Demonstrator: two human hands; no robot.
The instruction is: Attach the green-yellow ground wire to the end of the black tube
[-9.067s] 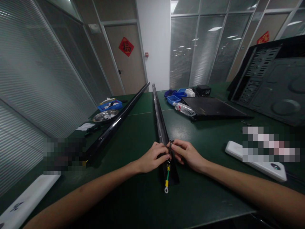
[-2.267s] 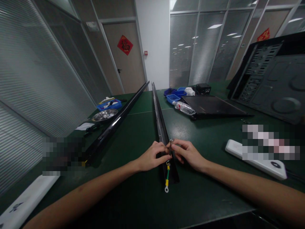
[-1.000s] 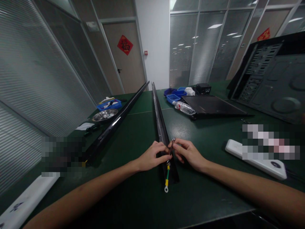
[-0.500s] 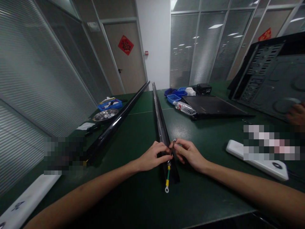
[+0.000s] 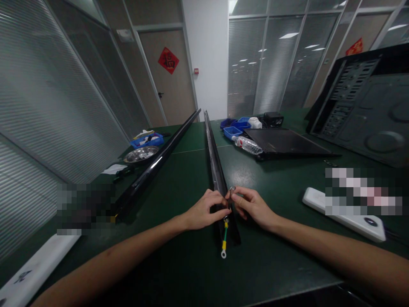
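Observation:
A long black metal rail [image 5: 217, 170] lies on the green table, its near end between my hands. Near that end, a short green ground wire [image 5: 225, 234] with yellow sleeves and ring terminals hangs toward me; its upper terminal sits at a bolt. A small wrench [image 5: 229, 199] stands slantwise above the bolt. My right hand [image 5: 252, 204] pinches its upper end between thumb and fingers. My left hand [image 5: 206, 209] is closed over the rail from the left, thumb and fingertips at the wrench's lower part. The contact between wrench and bolt is partly hidden.
A second black rail [image 5: 156, 164] lies to the left. Beyond it are a metal dish [image 5: 141, 154] and a blue tray [image 5: 147, 140]. On the right are a plastic bottle [image 5: 247, 145], a dark flat panel [image 5: 287, 143], a white device [image 5: 345, 213] and a large black metal case [image 5: 364, 106].
The wrench's upper end has shifted slightly left with my right fingers. My left hand stays nearly still. Another person's hand at the far right has left the view.

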